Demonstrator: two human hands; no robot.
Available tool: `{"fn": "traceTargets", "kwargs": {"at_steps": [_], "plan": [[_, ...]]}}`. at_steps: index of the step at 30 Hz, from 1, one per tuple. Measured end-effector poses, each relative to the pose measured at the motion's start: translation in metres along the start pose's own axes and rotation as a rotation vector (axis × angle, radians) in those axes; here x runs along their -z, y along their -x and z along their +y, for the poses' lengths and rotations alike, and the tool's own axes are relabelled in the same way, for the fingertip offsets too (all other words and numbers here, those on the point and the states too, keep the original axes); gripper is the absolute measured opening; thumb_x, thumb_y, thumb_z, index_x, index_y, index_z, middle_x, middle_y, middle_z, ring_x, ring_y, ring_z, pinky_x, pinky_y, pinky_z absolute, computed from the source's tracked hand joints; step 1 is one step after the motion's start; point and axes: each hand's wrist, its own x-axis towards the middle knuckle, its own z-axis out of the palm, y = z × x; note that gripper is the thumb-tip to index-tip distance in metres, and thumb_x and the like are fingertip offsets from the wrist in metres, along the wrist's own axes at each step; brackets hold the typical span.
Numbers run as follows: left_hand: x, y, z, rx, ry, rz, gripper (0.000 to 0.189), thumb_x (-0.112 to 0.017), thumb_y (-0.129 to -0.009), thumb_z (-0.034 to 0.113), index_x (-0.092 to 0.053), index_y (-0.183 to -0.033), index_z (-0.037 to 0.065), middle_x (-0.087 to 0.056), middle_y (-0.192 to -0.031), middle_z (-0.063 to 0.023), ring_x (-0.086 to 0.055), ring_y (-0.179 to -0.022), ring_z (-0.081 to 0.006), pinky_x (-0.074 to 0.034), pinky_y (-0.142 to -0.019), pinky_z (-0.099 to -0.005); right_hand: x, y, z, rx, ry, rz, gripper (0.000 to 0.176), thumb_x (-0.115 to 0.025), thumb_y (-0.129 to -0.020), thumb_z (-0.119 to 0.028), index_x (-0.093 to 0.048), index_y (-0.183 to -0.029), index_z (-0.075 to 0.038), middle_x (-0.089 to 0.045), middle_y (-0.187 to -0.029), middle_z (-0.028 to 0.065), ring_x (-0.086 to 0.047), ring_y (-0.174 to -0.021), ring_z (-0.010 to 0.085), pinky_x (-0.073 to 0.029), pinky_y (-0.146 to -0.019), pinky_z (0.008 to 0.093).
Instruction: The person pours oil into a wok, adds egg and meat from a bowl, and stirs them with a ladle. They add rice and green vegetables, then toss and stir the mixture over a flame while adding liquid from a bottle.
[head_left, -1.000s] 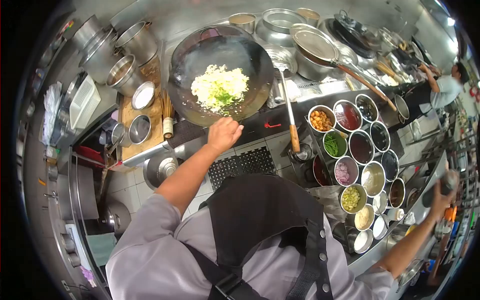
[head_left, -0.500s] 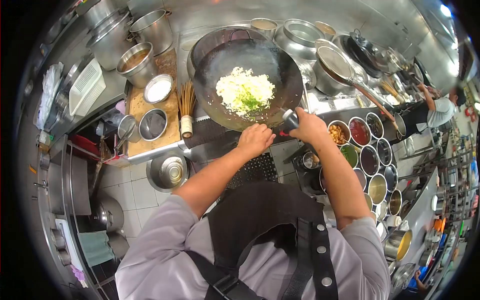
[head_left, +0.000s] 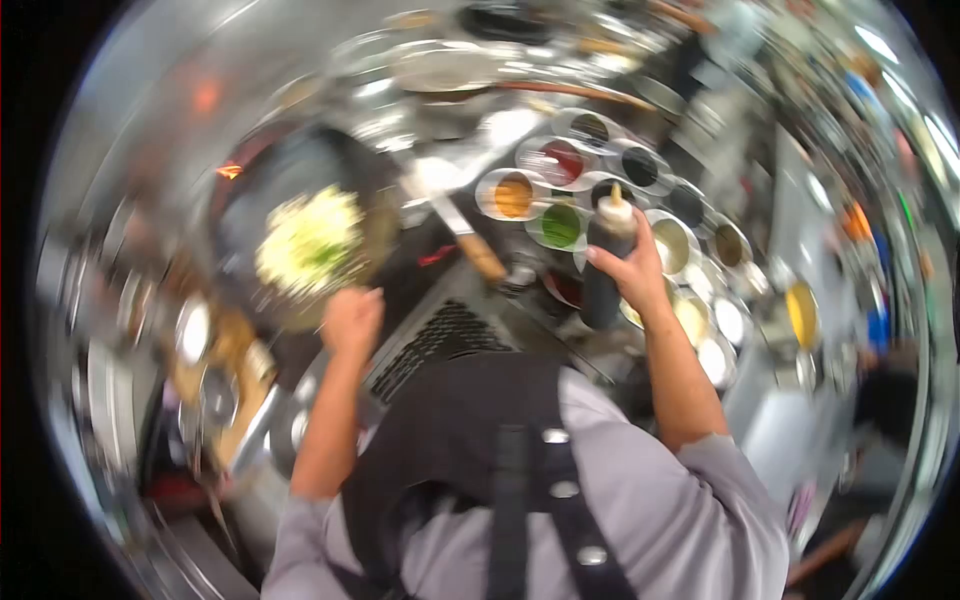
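A wok holds a mound of pale chopped food with green bits in it. My left hand is closed at the wok's near rim; blur hides what its fingers grip. My right hand is wrapped round a dark squeeze bottle, which stands upright with its pale nozzle up, beside the sauce pots. Close to the bottle are a pot of green bits and a pot of orange-brown food.
A wooden-handled tool lies between wok and pots. A perforated black mat is in front. Metal pots and a strainer line the back. Another person is at the upper right. Much is blurred.
The view has turned right. My right hand has carried the bottle from the wok's edge to the sauce pots and turned it upright. My left hand has closed at the rim.
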Motion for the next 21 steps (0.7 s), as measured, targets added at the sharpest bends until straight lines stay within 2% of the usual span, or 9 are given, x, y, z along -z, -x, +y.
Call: {"fn": "traceTargets", "kwargs": {"at_steps": [2,4,7,10,13,15,16,19,21], "plan": [[-0.021,0.003,-0.012,-0.164,-0.118,0.152,0.035,-0.062,-0.094,0.033,-0.059,-0.073,0.006,-0.057,-0.077,-0.0178,-0.055,-0.078,-0.0395,-0.044,-0.070,-0.0503,0.084,0.008,0.000,0.074,0.130,0.234,0.087,-0.091,-0.069,-0.021,-0.047,-0.142,-0.005,-0.062,-0.126,0.0107,-0.058,-0.117,0.0203,-0.044,-0.104,0.0362],[-0.036,0.000,-0.019,-0.206,-0.146,0.237,0.030,-0.065,-0.094,0.025,-0.056,-0.074,0.005,-0.056,-0.076,-0.0172,-0.055,-0.077,-0.0392,-0.043,-0.071,-0.0514,0.158,0.019,-0.019,0.126,0.185,0.464,0.086,-0.092,-0.068,-0.021,-0.049,-0.140,-0.006,-0.061,-0.124,0.0096,-0.058,-0.116,0.0197,-0.045,-0.103,0.0368],[-0.032,0.000,-0.006,-0.147,-0.129,0.138,0.032,-0.060,-0.098,0.024,-0.055,-0.076,0.002,-0.056,-0.077,-0.0180,-0.055,-0.077,-0.0400,-0.042,-0.070,-0.0516,0.260,0.024,-0.026,0.297,0.385,0.839,0.083,-0.092,-0.068,-0.023,-0.049,-0.137,-0.006,-0.061,-0.125,0.0103,-0.060,-0.113,0.0222,-0.047,-0.100,0.0378],[-0.040,-0.006,-0.010,-0.084,-0.156,0.061,0.033,-0.055,-0.100,0.025,-0.056,-0.080,-0.001,-0.057,-0.079,-0.0227,-0.055,-0.077,-0.0435,-0.041,-0.070,-0.0525,0.342,0.015,-0.016,0.372,0.783,1.073,0.080,-0.092,-0.068,-0.024,-0.049,-0.133,-0.006,-0.061,-0.125,0.0152,-0.062,-0.114,0.0286,-0.048,-0.100,0.0384],[-0.043,-0.010,0.001,-0.066,-0.198,0.083,0.034,-0.055,-0.101,0.027,-0.058,-0.081,-0.001,-0.059,-0.081,-0.0243,-0.055,-0.076,-0.0450,-0.041,-0.069,-0.0537,0.392,-0.002,0.043,0.195,0.687,1.075,0.083,-0.092,-0.067,-0.024,-0.048,-0.134,-0.005,-0.061,-0.125,0.0165,-0.061,-0.117,0.0298,-0.047,-0.101,0.0390],[-0.047,-0.011,0.003,-0.062,-0.220,0.111,0.035,-0.055,-0.101,0.027,-0.058,-0.082,-0.001,-0.060,-0.081,-0.0249,-0.056,-0.076,-0.0456,-0.041,-0.068,-0.0544,0.417,-0.014,0.102,0.144,0.617,1.014,0.085,-0.093,-0.065,-0.024,-0.047,-0.134,-0.004,-0.061,-0.125,0.0182,-0.061,-0.115,0.0311,-0.048,-0.101,0.0397],[-0.049,-0.013,0.001,-0.078,-0.229,0.138,0.036,-0.056,-0.100,0.029,-0.059,-0.081,-0.001,-0.059,-0.080,-0.0251,-0.056,-0.075,-0.0459,-0.041,-0.068,-0.0548,0.430,-0.018,0.139,0.049,0.582,0.994,0.086,-0.093,-0.064,-0.024,-0.047,-0.132,-0.002,-0.060,-0.124,0.0185,-0.061,-0.114,0.0314,-0.048,-0.100,0.0399],[-0.056,-0.019,-0.007,-0.072,-0.247,0.143,0.040,-0.058,-0.100,0.033,-0.059,-0.079,-0.001,-0.059,-0.078,-0.0253,-0.056,-0.073,-0.0462,-0.041,-0.067,-0.0551,0.421,-0.021,0.175,-0.146,0.633,0.898,0.085,-0.093,-0.061,-0.022,-0.050,-0.131,0.001,-0.061,-0.122,0.0177,-0.060,-0.112,0.0310,-0.048,-0.098,0.0406],[-0.045,-0.017,0.001,-0.088,-0.275,0.130,0.045,-0.059,-0.101,0.037,-0.059,-0.076,-0.001,-0.057,-0.072,-0.0231,-0.053,-0.066,-0.0435,-0.041,-0.063,-0.0522,0.431,-0.019,0.219,-0.162,0.562,0.907,0.084,-0.092,-0.061,-0.022,-0.051,-0.132,-0.001,-0.061,-0.121,0.0188,-0.061,-0.112,0.0321,-0.049,-0.097,0.0413]]}}
